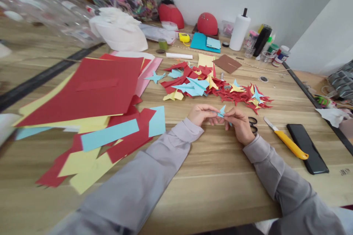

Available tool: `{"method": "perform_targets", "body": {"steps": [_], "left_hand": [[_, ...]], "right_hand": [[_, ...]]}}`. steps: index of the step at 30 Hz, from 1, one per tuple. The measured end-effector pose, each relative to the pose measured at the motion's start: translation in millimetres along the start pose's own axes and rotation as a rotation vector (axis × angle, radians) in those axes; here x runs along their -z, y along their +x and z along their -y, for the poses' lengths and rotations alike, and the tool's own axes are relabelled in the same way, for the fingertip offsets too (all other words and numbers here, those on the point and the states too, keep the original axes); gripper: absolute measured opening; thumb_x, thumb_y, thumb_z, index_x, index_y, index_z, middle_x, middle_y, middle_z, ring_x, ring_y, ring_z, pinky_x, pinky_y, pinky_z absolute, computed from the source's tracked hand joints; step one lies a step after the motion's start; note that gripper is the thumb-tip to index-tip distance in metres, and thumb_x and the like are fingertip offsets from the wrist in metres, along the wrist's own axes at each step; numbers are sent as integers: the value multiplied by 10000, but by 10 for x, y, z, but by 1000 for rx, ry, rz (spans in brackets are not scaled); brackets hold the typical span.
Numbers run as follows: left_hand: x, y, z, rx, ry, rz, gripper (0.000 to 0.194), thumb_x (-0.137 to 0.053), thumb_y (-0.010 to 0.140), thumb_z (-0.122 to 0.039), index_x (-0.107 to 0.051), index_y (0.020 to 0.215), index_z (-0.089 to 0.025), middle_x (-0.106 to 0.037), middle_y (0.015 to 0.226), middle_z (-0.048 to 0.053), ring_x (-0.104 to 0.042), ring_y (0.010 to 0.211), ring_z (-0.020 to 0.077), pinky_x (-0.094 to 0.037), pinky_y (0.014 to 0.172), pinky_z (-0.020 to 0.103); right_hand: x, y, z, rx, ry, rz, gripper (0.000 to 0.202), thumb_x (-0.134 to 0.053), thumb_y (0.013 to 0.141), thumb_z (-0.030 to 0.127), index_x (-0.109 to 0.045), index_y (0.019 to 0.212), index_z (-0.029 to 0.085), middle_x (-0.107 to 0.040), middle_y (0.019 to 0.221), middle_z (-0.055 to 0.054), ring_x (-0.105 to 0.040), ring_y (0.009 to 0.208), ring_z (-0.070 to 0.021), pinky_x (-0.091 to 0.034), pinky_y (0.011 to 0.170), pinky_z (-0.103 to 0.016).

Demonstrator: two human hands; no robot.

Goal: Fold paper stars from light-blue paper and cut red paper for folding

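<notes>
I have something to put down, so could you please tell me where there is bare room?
The tabletop is bare between the left sleeve and right sleeve, and in a patch between the folded-paper pile, the phone and the black strip on the right. It is crowded on the left with paper sheets, and along the wall with bottles.

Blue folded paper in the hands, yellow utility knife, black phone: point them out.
Blue folded paper (222, 110): head view, on its raised tip.
Yellow utility knife (291, 144): head view, middle of the handle.
Black phone (306, 141): head view, dark surface beside the knife handle.
</notes>
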State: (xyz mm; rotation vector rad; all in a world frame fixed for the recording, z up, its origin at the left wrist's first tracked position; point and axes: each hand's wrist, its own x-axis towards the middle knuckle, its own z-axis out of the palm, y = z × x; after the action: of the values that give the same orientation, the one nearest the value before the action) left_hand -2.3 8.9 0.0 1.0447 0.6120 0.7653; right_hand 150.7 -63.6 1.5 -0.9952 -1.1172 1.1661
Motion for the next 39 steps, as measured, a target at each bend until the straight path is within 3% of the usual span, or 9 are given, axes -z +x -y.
{"method": "perform_targets", "body": {"steps": [10, 21, 39], "left_hand": [[-53, -32, 2, -85, 68, -50, 310, -810, 511, -257, -684, 748, -102, -671, 547, 38, -617, 472, 150, -511, 459, 262], [-34, -15, -22, -6, -109, -45, 162, -724, 511, -132, -703, 665, -88, -695, 584, 82, -624, 455, 175, -486, 432, 271], [-18, -10, -26, 24, -190, 6, 198, -589, 599, -128, -696, 745, -45, -705, 635, 146, -658, 517, 232, -497, 498, 329]], "right_hand": [[33, 18, 1, -17, 33, -43, 37, -632, 747, 193, -602, 759, 209, -660, 616, 39, -541, 414, -88, -358, 427, -203], [8, 14, 12, -13, 35, -55, 29, -641, 725, 191, -619, 713, 205, -642, 580, 37, -525, 404, -91, -341, 422, -212], [20, 23, 13, -62, 33, -105, 61, -652, 702, 217, -592, 704, 205, -645, 575, 35, -518, 402, -96, -345, 417, -219]]}}
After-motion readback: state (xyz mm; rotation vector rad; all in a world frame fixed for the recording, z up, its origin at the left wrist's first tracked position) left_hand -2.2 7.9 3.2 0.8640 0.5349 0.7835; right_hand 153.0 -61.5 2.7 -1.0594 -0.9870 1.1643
